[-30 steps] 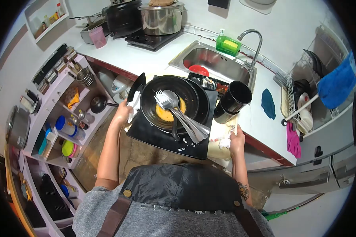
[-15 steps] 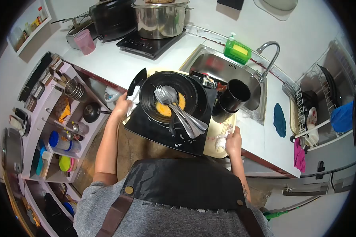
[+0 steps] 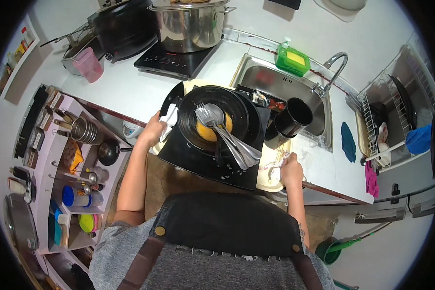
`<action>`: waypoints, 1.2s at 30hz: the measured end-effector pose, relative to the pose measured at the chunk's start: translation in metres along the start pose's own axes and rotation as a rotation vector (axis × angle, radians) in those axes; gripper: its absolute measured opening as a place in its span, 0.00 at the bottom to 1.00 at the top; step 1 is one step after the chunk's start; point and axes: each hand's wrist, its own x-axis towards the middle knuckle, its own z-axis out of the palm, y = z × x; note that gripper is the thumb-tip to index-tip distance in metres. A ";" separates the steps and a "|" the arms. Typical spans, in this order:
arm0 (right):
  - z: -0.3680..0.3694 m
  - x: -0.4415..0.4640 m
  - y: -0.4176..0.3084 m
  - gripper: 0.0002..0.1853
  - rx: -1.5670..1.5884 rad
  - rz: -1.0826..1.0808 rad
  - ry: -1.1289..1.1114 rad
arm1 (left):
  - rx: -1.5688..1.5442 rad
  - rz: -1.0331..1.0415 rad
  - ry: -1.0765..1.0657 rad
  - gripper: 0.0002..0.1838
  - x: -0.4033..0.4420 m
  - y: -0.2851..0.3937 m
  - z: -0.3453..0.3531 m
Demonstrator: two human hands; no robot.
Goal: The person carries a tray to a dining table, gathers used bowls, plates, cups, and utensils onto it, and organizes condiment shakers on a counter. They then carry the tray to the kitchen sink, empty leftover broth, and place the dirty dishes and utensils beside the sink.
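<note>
Both hands grip a cream tray (image 3: 268, 181) by opposite sides. My left hand (image 3: 153, 130) is closed on its left edge, beside a crumpled white napkin (image 3: 169, 119). My right hand (image 3: 292, 172) is closed on the right edge, with another crumpled tissue against the fingers. On the tray lies a black square plate (image 3: 176, 153) with a round black dish (image 3: 188, 108) on top. Orange sauce (image 3: 207, 134) smears the dish, and several forks and spoons (image 3: 236, 144) rest across it. Black cups (image 3: 295, 115) stand at the tray's right, near the sink.
Beyond the tray is a steel sink (image 3: 261, 72) with a faucet (image 3: 340, 63) and a green soap holder (image 3: 292, 62). A steel pot (image 3: 186, 29) sits on an induction cooker (image 3: 169, 63). Left are a pink pitcher (image 3: 88, 65) and shelves (image 3: 58, 159); right, a dish rack (image 3: 382, 116).
The view has turned and tilted slightly. In it, the loaded tray and both hands sit a little farther right. Both hands keep their grip, and the dishes look unmoved on the tray.
</note>
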 end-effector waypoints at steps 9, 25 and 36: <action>0.004 0.028 0.007 0.12 0.054 0.011 0.066 | 0.312 -0.051 0.049 0.35 0.015 0.000 0.009; 0.001 0.040 0.040 0.13 0.151 0.023 0.081 | 0.358 0.025 0.030 0.33 0.028 0.013 0.043; -0.039 0.053 0.047 0.41 0.763 -0.199 0.256 | -0.199 0.033 -0.174 0.35 0.032 0.017 0.041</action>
